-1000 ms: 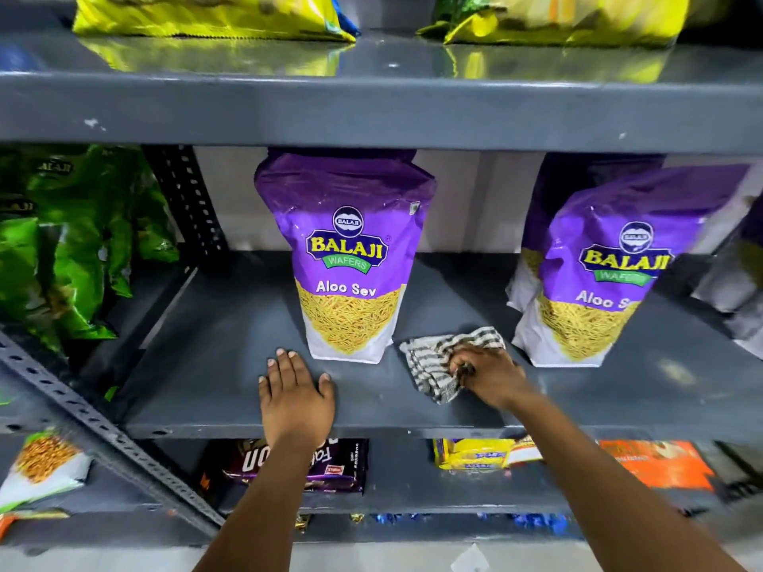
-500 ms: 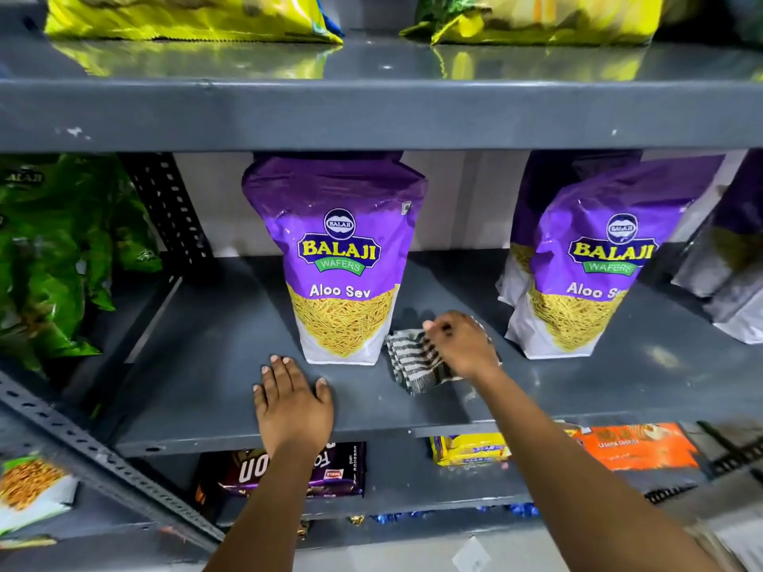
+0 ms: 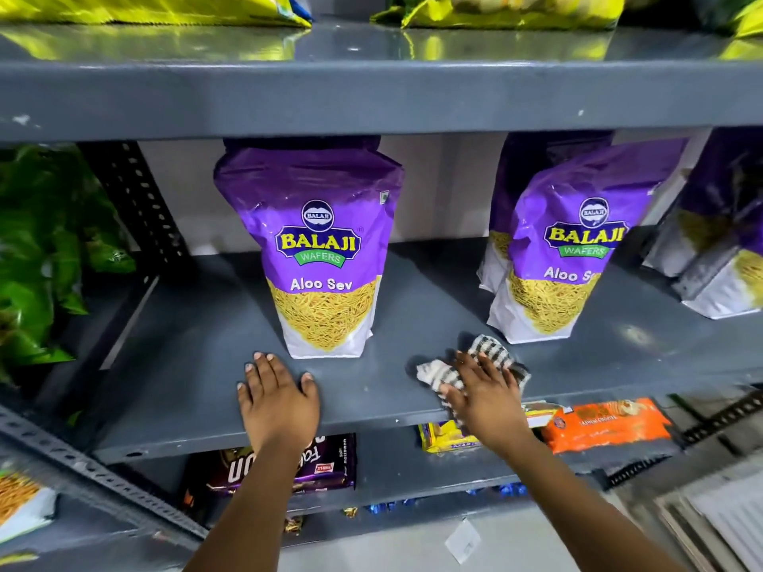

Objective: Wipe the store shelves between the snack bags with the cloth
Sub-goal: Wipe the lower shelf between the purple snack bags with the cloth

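Note:
A grey metal shelf [image 3: 198,365] holds two upright purple Balaji Aloo Sev bags, one in the middle [image 3: 318,249] and one to the right [image 3: 557,258]. A striped black-and-white cloth [image 3: 491,348] lies on the shelf between them, near the front edge. My right hand [image 3: 487,398] presses flat on the cloth, covering most of it. My left hand [image 3: 276,402] rests flat on the shelf's front edge just below the middle bag, holding nothing.
Green bags [image 3: 45,258] hang at the left beside a perforated upright [image 3: 140,204]. More purple bags [image 3: 726,241] stand at the far right. Yellow bags [image 3: 508,10] lie on the shelf above. Biscuit packs, dark [image 3: 322,464] and orange [image 3: 607,423], sit on the shelf below.
My right hand drew the cloth back from between the bags to the shelf's front edge and a little to the right. My left hand stayed in place.

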A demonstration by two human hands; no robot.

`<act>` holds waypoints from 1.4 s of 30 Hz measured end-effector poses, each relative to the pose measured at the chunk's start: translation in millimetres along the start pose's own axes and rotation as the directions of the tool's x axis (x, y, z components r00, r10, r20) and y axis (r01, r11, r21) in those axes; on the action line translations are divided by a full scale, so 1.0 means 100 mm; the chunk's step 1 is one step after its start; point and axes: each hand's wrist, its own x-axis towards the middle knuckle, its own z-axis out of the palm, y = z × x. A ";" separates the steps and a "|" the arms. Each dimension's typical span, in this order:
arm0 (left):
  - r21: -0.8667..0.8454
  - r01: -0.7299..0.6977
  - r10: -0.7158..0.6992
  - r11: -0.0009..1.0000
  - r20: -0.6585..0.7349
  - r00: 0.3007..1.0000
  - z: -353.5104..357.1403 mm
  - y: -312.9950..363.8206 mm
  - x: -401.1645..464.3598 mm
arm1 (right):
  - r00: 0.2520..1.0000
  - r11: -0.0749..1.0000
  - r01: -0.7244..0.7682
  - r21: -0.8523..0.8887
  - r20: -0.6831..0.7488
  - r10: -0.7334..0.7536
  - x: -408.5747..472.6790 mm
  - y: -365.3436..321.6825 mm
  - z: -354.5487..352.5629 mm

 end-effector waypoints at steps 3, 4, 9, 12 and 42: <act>0.007 0.001 -0.001 1.000 0.004 1.000 -0.01 0.00 0.00 | 0.994 0.997 -0.081 -0.018 -0.079 0.079 -0.21 0.31 -0.23; 0.006 0.004 -0.004 1.000 0.002 1.000 -0.01 0.01 0.00 | 0.983 0.991 -0.124 0.050 -0.131 0.129 -0.24 0.37 -0.33; 0.004 0.003 -0.003 1.000 0.003 1.000 -0.01 0.01 0.00 | 0.989 0.966 0.038 0.256 -0.148 0.001 -0.06 -0.24 -0.46; 0.012 0.002 -0.002 1.000 0.007 1.000 -0.01 0.01 0.00 | 0.905 0.980 0.039 0.197 0.409 -0.118 0.09 -0.62 -0.29; -0.016 -0.012 0.012 1.000 -0.022 1.000 0.03 -0.03 0.01 | 0.986 0.997 0.068 -0.032 0.155 -0.063 -0.09 -0.67 -0.13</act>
